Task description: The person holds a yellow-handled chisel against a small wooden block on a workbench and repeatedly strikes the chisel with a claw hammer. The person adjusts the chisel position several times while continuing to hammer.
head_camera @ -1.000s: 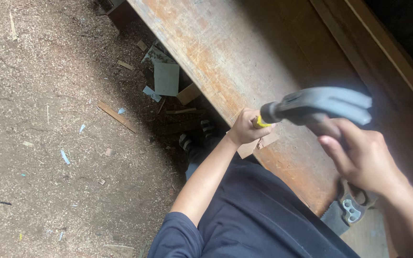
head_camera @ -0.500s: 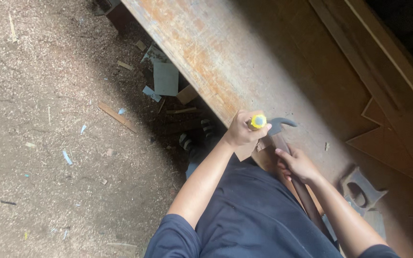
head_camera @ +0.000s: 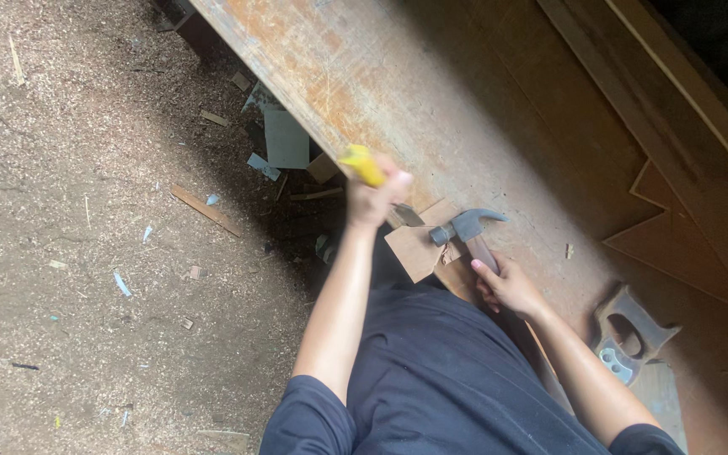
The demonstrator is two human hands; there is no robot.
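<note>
Hammer [head_camera: 468, 232]: steel claw head lying on the counter [head_camera: 465, 109], claw turned to the far side; I see my right hand's fingers closed round its handle just below the head.
Right hand [head_camera: 507, 286]: low on the counter's near edge, close to my body, wrapped on the hammer handle.
Left hand [head_camera: 378, 198]: raised over the counter edge, blurred; fingers gripping a tool [head_camera: 362, 165] with a yellow handle that sticks up and to the left. I cannot tell what kind of tool it is.
Wood piece [head_camera: 419, 248]: small flat brown offcut at the counter's near edge, between my two hands, touching the hammer head on its left side.
Counter: long worn board, rusty orange along the near edge, running from top left to bottom right.
Saw handle [head_camera: 629, 333]: grey, with a cut-out grip, lying on the counter to the right of my right forearm, well apart from the hammer.
Floor [head_camera: 69, 253]: sawdust with scattered chips, a thin wood strip [head_camera: 206, 211] and pale blue scraps.
Clothing: dark short-sleeved shirt filling the bottom of my view.
</note>
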